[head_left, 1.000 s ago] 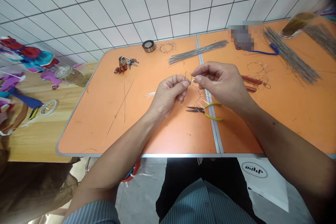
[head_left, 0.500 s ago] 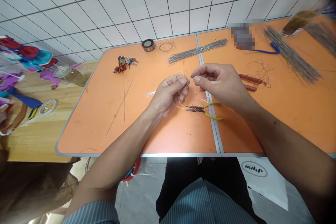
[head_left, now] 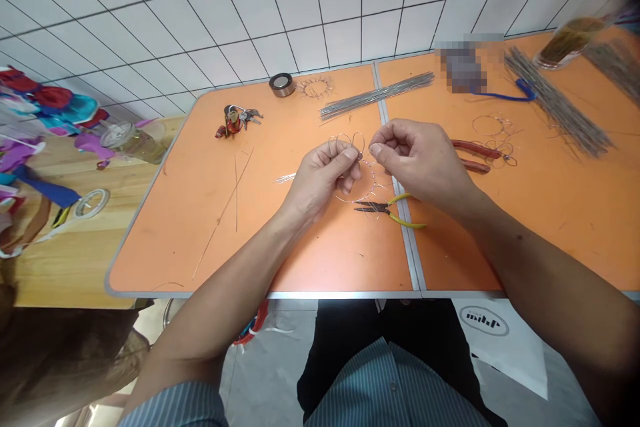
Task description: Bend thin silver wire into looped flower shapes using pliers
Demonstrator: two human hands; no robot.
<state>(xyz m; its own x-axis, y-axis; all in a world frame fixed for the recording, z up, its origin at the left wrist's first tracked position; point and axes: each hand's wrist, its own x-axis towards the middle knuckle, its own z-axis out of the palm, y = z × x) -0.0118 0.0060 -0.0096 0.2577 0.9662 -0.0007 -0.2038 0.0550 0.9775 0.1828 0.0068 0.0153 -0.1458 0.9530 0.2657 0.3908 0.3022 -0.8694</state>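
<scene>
A thin wire ring with small petal-like loops along its edge is pinched in my left hand, between thumb and forefinger. Some of the loops rise above those fingers. Just to the right, my right hand has thumb and forefinger pressed together near the loops. Any wire between its fingertips is too fine to make out. Below the ring lie needle-nose pliers with yellow handles. Partly behind my right hand rest pliers with red handles.
Wire bundles lie across the orange table. Toward the back are a tape roll, a bunch of keys and another wire ring. Loose wires lie left. A jar stands back right.
My right hand has shifted slightly to the right, away from my left fingertips. The loop near them now stands rounder and more upright. My left hand keeps its hold on the ring.
</scene>
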